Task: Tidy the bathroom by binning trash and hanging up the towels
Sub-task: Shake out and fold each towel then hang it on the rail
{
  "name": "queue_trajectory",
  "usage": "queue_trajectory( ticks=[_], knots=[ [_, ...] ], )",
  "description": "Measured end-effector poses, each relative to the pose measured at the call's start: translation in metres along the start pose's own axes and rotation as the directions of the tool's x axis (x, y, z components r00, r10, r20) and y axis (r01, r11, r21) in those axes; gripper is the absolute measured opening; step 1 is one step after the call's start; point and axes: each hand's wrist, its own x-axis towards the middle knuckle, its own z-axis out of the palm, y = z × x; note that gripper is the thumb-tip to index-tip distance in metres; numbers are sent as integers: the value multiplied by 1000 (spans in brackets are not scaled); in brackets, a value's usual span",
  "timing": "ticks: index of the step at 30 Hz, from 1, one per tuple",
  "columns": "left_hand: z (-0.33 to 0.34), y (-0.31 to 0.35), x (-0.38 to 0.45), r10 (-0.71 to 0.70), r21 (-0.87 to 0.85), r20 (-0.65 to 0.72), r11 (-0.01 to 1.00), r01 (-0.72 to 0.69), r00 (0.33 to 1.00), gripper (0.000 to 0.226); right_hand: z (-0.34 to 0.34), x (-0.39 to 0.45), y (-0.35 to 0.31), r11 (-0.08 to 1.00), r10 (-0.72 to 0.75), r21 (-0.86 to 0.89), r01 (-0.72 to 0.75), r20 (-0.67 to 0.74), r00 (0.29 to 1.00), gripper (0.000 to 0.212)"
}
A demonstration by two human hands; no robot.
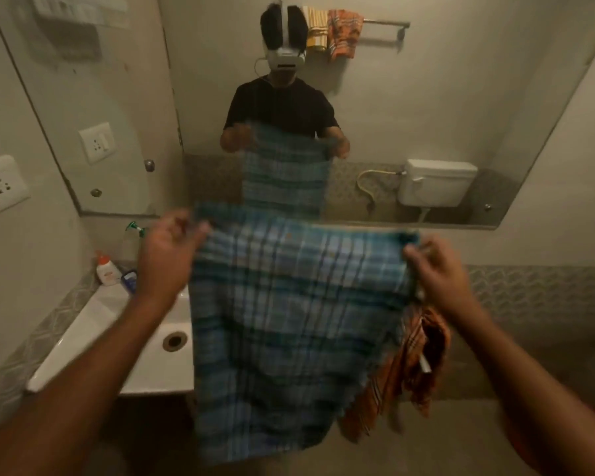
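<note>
A blue checked towel point(289, 321) hangs spread out in front of me, over the right part of the white sink point(124, 324). My left hand point(167, 255) pinches its top left corner and my right hand point(433, 269) pinches its top right corner. Behind the towel's right edge an orange patterned towel point(416, 365) hangs low, with a small white object on it. The mirror point(426, 108) reflects a wall rail point(385, 24) bearing a yellow striped towel and an orange one.
A white bottle with an orange cap point(106, 269) and a blue item point(129, 280) stand on the ledge at the sink's back left. A green-tipped object point(134, 228) is above them. Switch plates point(0, 183) are on the left wall. A toilet cistern point(437, 182) shows in the mirror.
</note>
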Motion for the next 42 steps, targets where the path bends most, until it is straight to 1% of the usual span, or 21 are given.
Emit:
queue_trajectory(
  ticks=[1, 2, 3, 5, 7, 8, 10, 12, 14, 17, 19, 21, 23, 26, 28, 30, 31, 33, 35, 38, 42],
  knots=[
    [-7, 20, 12, 96, -134, 28, 987, -92, 995, 30, -9, 12, -27, 984, 1, 178, 13, -77, 997, 12],
    [-8, 27, 15, 153, -230, 111, 965, -124, 982, 48, -15, 18, -43, 932, 11, 362, 14, -67, 998, 16],
    [-5, 25, 10, 158, -207, 201, 972, -116, 967, 62, -16, 18, -52, 866, 4, 500, -15, 23, 1000, 29],
    [11, -1, -22, -28, 75, 296, 997, 6, 955, 68, 1, 0, -25, 905, 74, 393, -162, 231, 970, 54],
    [23, -52, -66, -295, 287, 275, 934, 214, 915, 47, 29, -45, 32, 957, 243, 98, -274, 249, 938, 51],
    [22, -82, -85, -372, 346, 259, 897, 274, 891, 31, 39, -70, 65, 946, 295, 55, -318, 257, 920, 44],
    [8, -133, -114, -518, 434, 304, 822, 368, 799, 10, 47, -117, 106, 884, 421, 64, -464, 322, 848, 31],
    [-10, -155, -125, -661, 501, 382, 735, 456, 646, 14, 43, -152, 126, 806, 515, 64, -588, 413, 751, 28],
    [-20, -151, -129, -709, 407, 493, 700, 587, 504, 36, 34, -171, 134, 697, 574, 204, -687, 416, 706, 39],
    [-9, -134, -135, -767, 45, 487, 500, 865, 418, 44, 28, -180, 137, 468, 683, 488, -737, 330, 652, 38],
    [0, -132, -147, -786, -70, 481, 407, 911, 388, 40, 30, -183, 134, 412, 687, 493, -766, 385, 617, 40],
    [7, -139, -163, -781, -110, 523, 336, 935, 342, 37, 36, -187, 135, 458, 669, 342, -821, 475, 571, 48],
    [6, -145, -172, -756, -125, 551, 343, 931, 353, 42, 33, -187, 139, 526, 670, 246, -814, 470, 575, 51],
    [2, -150, -173, -708, -129, 549, 454, 882, 445, 52, 19, -184, 145, 505, 683, 385, -772, 369, 630, 42],
    [5, -150, -176, -712, 35, 561, 530, 847, 422, 50, 16, -184, 146, 515, 709, 361, -778, 330, 623, 38],
    [12, -155, -178, -732, 218, 526, 608, 763, 433, 39, 17, -186, 150, 585, 724, 179, -791, 324, 609, 32],
    [15, -158, -178, -744, 228, 482, 617, 753, 464, 33, 16, -186, 153, 607, 729, 129, -784, 303, 614, 31],
    [19, -163, -176, -754, 68, 401, 591, 804, 520, 31, 14, -185, 157, 617, 715, 227, -753, 236, 658, 32],
    [21, -165, -176, -716, -1, 376, 635, 772, 589, 45, 12, -184, 155, 636, 689, 320, -702, 175, 704, 36],
    [24, -165, -175, -678, 198, 399, 721, 664, 617, 66, 15, -182, 154, 719, 658, 175, -673, 143, 740, 39],
    [29, -157, -159, -620, 175, 253, 784, 595, 743, 61, 11, -166, 152, 768, 640, 171, -618, -143, 755, 43]
  ],
)
